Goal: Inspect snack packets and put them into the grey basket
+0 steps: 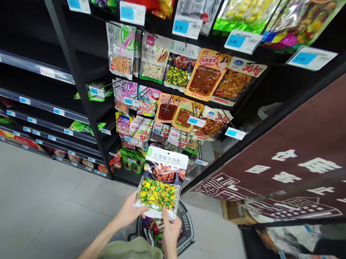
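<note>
A snack bag [160, 183] with a white top, a picture of brown cubes and a clear window showing gold and green wrapped pieces is held upright in front of me. My left hand [131, 210] pinches its lower left corner, thumb on the front. At the lower right edge, my right hand [170, 227] grips it the same way; the fingers behind the bag are hidden. Below the hands, a dark shopping basket [189, 230] holds several colourful packets, partly covered by my arms. A matching bag [179, 68] hangs on the rack ahead.
Several snack packets, such as a pistachio bag [154, 58], hang on hooks with price tags [196, 121]. Black shelves [34, 65] stand to the left. A brown panel with white lettering [307, 135] is at right, a cardboard box [236, 213] near its foot. Grey floor [21, 202] lies below.
</note>
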Available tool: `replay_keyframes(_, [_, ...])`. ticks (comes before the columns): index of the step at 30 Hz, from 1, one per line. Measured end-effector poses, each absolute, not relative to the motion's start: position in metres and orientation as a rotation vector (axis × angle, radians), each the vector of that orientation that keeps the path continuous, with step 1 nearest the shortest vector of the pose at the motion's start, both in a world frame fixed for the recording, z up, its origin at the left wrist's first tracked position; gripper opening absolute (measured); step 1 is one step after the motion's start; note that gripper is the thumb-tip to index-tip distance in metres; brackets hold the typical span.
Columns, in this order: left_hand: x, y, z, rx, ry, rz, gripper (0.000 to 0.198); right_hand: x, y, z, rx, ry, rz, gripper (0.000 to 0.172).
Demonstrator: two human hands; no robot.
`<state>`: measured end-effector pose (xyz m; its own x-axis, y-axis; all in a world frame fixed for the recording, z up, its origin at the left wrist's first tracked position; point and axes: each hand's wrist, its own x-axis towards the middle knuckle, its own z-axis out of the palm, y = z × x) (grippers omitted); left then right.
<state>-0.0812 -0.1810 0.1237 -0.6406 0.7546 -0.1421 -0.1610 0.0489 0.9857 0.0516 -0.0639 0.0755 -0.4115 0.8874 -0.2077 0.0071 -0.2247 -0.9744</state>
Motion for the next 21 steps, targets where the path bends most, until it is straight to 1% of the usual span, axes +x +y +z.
replay_keyframes(2, [-0.082, -0.179, 0.119, 0.616, 1.616, 1.699, 0.047, 0.051, -0.065, 0.077, -1.110, -1.308, 1.758, 0.047])
replay_keyframes(5, [-0.083, -0.178, 0.115, 0.582, 1.580, 1.737, 0.056, 0.051, -0.064, 0.076, -1.092, -1.265, 1.778, 0.044])
replay_keyframes(7, [-0.084, -0.177, 0.115, 0.543, 1.563, 1.743, 0.059, 0.051, -0.062, 0.073, -1.067, -1.259, 1.798, 0.042])
replay_keyframes(11, [-0.083, -0.178, 0.117, 0.520, 1.483, 1.725, 0.060, 0.052, -0.058, 0.064, -1.052, -1.273, 1.823, 0.043])
replay_keyframes(15, [-0.082, -0.181, 0.116, 0.489, 1.413, 1.710, 0.061, 0.053, -0.059, 0.056, -1.110, -1.279, 1.776, 0.045])
replay_keyframes(21, [-0.079, -0.181, 0.107, 0.473, 1.387, 1.704, 0.063, 0.053, -0.067, 0.057, -1.132, -1.182, 1.785, 0.050])
